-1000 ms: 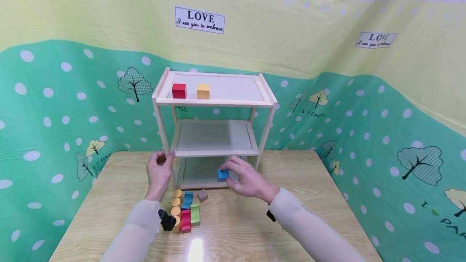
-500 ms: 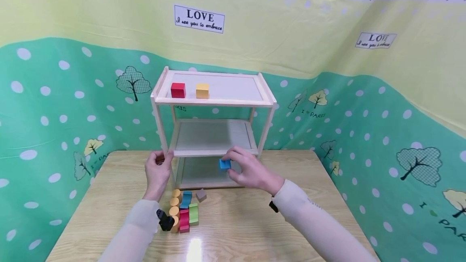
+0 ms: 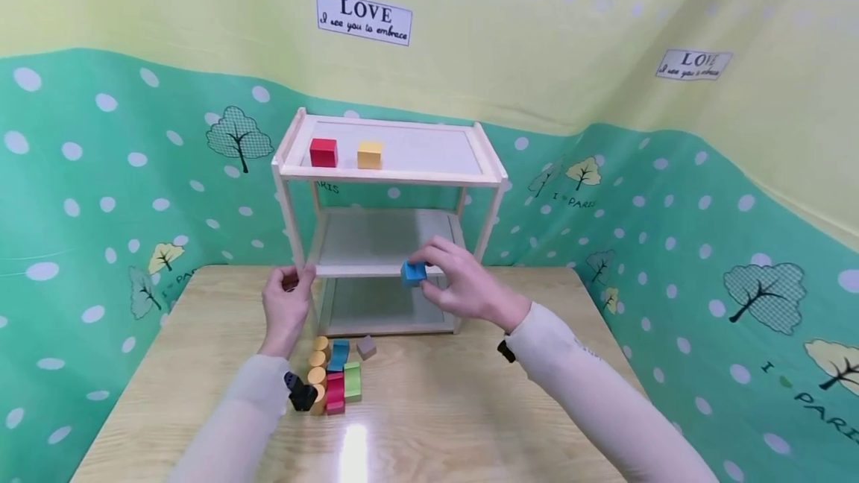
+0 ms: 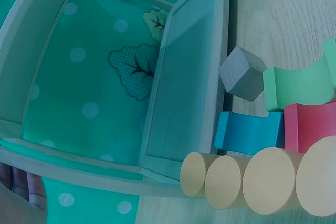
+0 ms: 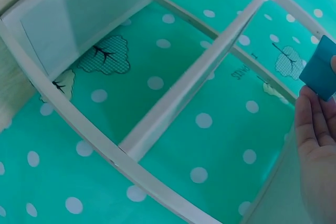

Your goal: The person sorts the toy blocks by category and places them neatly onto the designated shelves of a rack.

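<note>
A pale three-tier wooden shelf [image 3: 416,141] stands on the table. My left hand [image 3: 285,304] grips its front left post near the middle tier; in the left wrist view only a few fingers [image 4: 35,190] show beside the frame. Between thumb and fingers my right hand [image 3: 470,283] pinches a blue cube [image 3: 413,274], held in the air before the middle tier's front rail. In the right wrist view the blue cube [image 5: 319,69] shows at the fingertips. On the top tier sit a red cube [image 3: 323,153] and a yellow cube [image 3: 369,155], apart from each other.
Left of centre on the table [image 3: 429,408] lie several yellow cylinders [image 3: 317,376] in a row, a curved blue block [image 3: 338,355], a curved red block [image 3: 335,391], a curved green block [image 3: 352,382] and a greyish cube [image 3: 366,347]. A patterned curtain [image 3: 644,259] surrounds the table.
My right hand has lifted the blue cube from the bottom tier's height to the middle tier's front rail. The left hand keeps its grip on the post. The head view has tilted slightly down.
</note>
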`<state>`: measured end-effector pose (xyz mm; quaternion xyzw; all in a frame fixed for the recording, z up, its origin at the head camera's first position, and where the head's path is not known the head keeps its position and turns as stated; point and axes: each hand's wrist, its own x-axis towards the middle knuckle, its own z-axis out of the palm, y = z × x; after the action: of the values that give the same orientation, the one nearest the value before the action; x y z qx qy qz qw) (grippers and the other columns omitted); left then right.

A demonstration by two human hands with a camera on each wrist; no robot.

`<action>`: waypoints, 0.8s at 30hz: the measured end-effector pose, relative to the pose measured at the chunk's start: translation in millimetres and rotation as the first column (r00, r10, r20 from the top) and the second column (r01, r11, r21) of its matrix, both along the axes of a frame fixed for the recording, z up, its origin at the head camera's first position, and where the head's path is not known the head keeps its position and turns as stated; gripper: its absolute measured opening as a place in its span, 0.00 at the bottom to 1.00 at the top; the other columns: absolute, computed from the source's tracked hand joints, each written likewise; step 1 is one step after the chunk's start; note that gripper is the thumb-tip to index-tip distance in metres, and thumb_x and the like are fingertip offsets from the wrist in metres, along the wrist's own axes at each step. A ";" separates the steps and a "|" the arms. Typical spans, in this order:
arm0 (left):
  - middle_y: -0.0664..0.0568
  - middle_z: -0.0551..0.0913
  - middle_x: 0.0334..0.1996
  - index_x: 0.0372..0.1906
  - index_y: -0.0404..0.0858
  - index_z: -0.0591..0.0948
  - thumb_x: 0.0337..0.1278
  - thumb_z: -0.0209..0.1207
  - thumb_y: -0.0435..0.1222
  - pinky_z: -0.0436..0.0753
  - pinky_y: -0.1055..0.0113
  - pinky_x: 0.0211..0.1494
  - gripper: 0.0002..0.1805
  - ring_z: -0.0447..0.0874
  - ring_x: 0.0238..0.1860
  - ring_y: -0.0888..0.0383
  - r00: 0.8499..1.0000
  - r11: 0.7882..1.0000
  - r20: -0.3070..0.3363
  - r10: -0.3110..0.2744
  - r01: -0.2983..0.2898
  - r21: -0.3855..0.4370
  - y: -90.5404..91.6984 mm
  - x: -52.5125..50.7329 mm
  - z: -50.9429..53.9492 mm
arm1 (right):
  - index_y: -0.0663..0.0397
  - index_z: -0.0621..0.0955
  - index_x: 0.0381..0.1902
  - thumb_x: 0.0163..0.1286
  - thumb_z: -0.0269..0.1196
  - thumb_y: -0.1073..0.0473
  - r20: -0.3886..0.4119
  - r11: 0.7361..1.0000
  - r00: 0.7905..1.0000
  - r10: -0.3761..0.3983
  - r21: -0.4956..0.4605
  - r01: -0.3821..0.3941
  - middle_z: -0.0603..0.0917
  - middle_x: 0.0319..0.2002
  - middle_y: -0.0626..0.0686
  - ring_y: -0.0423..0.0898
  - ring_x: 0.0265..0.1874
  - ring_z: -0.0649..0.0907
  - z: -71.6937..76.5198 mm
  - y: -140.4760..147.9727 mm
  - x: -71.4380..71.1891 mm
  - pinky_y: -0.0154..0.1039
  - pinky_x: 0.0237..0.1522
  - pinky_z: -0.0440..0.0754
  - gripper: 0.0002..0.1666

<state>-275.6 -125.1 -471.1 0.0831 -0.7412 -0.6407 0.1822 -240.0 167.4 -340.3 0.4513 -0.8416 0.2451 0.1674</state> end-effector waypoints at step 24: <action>0.51 0.75 0.39 0.47 0.35 0.75 0.61 0.57 0.53 0.73 0.70 0.39 0.25 0.72 0.40 0.58 1.000 1.000 -0.006 0.005 -0.005 0.004 -1.5 -1.2 1.5 | 0.59 0.78 0.48 0.61 0.62 0.68 -0.034 1.000 0.999 0.024 -0.019 -0.024 0.74 0.46 0.51 0.41 0.43 0.76 52.1 -3.7 -3.0 0.38 0.48 0.79 0.16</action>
<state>-276.7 -126.6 -469.6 0.0835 -0.7391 -0.6420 0.1859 -242.9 163.8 -288.2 0.4638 -0.8307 0.2476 0.1831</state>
